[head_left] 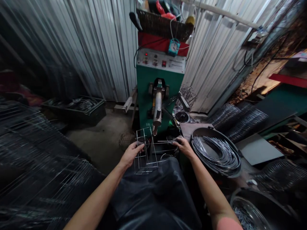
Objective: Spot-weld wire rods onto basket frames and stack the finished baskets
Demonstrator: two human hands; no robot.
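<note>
My left hand (132, 154) is closed on a small wire rack (146, 164), a frame of thin metal rods tilted up over my dark apron (153, 191). In my right hand (183, 145) thin metal wires (164, 141) are pinched, their free ends pointing left toward the rack. Just beyond both hands a green spot welder (147, 86) stands upright, its thick metal electrode arm (157, 108) reaching down close above the rack. Whether the wires touch the rack I cannot tell.
To the right, a round black pan (196, 159) holds bent wires (222, 155); a bowl of small metal pieces (249, 214) sits nearer. Stacked wire grids (35, 159) fill the left. Behind them is a bin (93, 113). A corrugated wall (107, 48) stands behind the welder.
</note>
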